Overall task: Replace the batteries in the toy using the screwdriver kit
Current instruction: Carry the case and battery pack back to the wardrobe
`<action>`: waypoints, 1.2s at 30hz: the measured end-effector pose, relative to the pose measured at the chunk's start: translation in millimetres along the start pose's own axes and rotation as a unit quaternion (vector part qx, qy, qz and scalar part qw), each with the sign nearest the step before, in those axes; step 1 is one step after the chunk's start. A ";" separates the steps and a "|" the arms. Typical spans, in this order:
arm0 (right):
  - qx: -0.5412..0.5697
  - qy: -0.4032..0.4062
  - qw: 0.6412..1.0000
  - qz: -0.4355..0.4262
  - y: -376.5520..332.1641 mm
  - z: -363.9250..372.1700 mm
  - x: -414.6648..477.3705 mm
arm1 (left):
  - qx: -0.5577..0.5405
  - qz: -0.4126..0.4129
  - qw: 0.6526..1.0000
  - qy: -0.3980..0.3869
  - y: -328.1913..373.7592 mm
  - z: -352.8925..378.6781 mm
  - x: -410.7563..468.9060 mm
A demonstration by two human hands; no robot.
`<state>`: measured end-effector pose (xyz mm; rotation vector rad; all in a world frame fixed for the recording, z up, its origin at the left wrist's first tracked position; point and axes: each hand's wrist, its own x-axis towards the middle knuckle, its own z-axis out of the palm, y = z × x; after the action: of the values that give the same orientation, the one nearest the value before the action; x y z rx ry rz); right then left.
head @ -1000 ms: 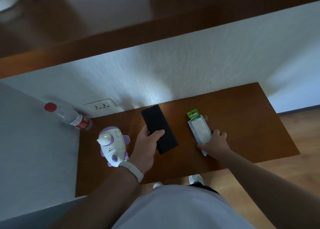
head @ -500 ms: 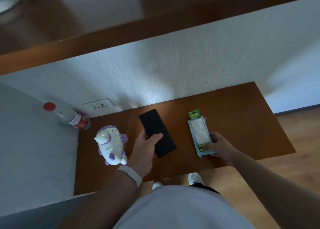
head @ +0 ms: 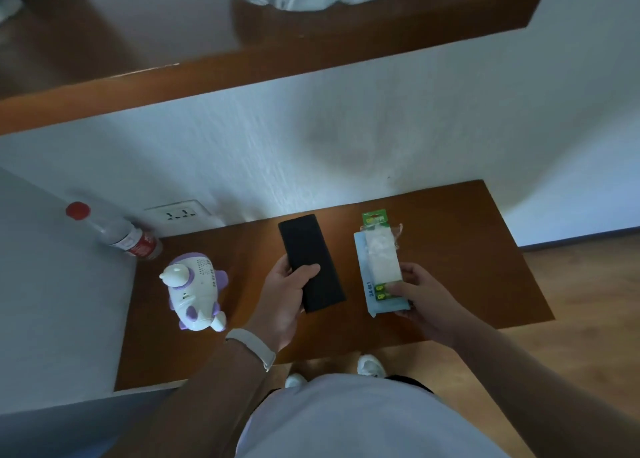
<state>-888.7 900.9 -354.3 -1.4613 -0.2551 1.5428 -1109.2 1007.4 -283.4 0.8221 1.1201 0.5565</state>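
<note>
A white and purple toy (head: 195, 291) lies on the left of the low brown table (head: 467, 249). A black flat case (head: 310, 261), the screwdriver kit, lies in the middle. My left hand (head: 285, 301) grips its near end, thumb across the top. To the right is a pale blue pack of batteries (head: 379, 270) with a green card at its far end. My right hand (head: 420, 296) holds the pack's near end, thumb on top and fingers under it.
A clear bottle with a red cap (head: 114, 230) leans in the back left corner by a wall socket (head: 180, 213). A wooden shelf (head: 277, 55) overhangs the wall above. White shoes (head: 370, 365) stand on the wood floor below the table's front edge.
My right hand has slid from on top of the battery pack to its near end and now grips it there. The left hand stays on the black case.
</note>
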 end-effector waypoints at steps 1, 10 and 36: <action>0.007 -0.010 1.000 -0.007 -4.6 -0.3 -5.7 | 0.001 0.003 1.000 -0.007 -0.3 4.0 -0.1; 0.083 -0.005 0.994 -0.065 -29.6 15.1 -58.2 | -0.001 -0.006 0.997 -0.071 -1.6 15.1 -4.0; 0.281 0.249 0.897 -0.233 69.0 -28.4 -214.7 | 0.138 -0.064 0.926 -0.344 -37.7 117.8 -51.9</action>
<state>-935.8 695.4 -269.4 -1.1605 0.1397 0.7277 -1017.6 911.9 -261.1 1.0697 0.5930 -0.0247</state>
